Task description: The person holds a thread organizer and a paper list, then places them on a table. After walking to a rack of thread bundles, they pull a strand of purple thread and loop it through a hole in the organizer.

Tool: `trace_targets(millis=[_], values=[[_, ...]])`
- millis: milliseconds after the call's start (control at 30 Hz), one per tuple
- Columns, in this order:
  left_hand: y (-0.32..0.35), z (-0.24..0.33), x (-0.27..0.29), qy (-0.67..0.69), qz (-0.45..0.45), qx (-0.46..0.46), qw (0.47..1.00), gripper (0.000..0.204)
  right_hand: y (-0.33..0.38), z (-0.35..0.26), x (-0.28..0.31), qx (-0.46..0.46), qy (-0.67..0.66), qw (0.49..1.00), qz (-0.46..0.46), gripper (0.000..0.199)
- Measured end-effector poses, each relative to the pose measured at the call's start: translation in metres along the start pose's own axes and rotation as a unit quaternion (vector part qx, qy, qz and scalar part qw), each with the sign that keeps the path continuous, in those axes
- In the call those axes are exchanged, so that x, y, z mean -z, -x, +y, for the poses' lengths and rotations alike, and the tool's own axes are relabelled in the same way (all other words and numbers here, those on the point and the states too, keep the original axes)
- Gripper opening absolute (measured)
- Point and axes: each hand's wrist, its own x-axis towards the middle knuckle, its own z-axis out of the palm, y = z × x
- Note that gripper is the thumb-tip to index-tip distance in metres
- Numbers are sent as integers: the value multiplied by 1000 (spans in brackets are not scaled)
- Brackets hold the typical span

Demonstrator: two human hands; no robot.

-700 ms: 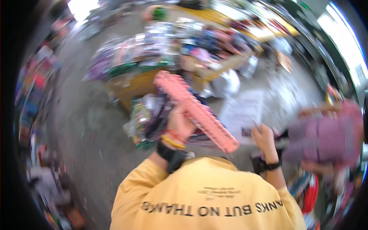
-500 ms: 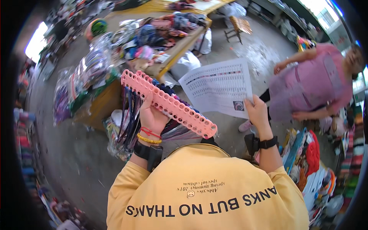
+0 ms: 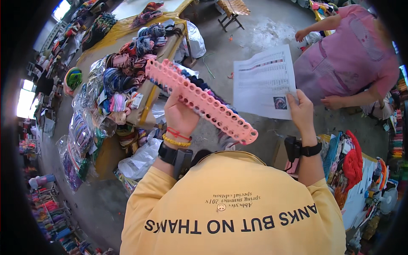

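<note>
A long pink strip (image 3: 204, 102) with rows of round holes, like a thread holder, slants across in front of me. My left hand (image 3: 182, 114) is closed around its near side, left of the middle. Dark blue and purple yarn (image 3: 196, 81) shows along the strip's far edge; most of it is hidden behind the strip. To the right, my right hand (image 3: 302, 109) pinches the lower right edge of a white printed sheet (image 3: 255, 80), thumb in front. The sheet carries a table with a coloured band and a small picture near its lower corner. Strip and sheet are apart.
At the left, a table (image 3: 170, 52) bears skeins of multicoloured yarn (image 3: 117, 80). Clear plastic bags (image 3: 78, 131) of yarn hang beside it. A person in pink (image 3: 340, 63) stands close at the right. Farther off is a stool (image 3: 233, 7); red yarn (image 3: 353, 161) and a fan (image 3: 388, 200) lie lower right.
The view has shifted, bringing the table lower and farther left. Both the strip and the sheet sit further right, and the sheet is more upright. Threads that hung below the strip are now mostly hidden.
</note>
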Motion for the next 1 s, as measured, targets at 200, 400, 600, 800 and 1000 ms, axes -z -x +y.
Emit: trace_targets(millis=[200, 400, 600, 800, 1000], values=[[-82, -10, -4, 60, -17, 52, 997, 33, -29, 10, 7, -1, 54, 998, 19, 18], [-165, -21, -23, -82, 33, 75, 993, 34, -38, 9, 6, -64, 79, 993, 66, 16], [-207, -49, -33, -56, 13, 186, 981, 28, -45, 1, 8, -112, 106, 977, 149, 15], [-236, -57, -44, 74, -11, 412, 908, 23, -46, -2, -1, -143, 147, 960, 190, 15], [-261, -52, -32, -81, -17, 396, 914, 29, -46, -10, -10, -167, 162, 953, 194, 15]])
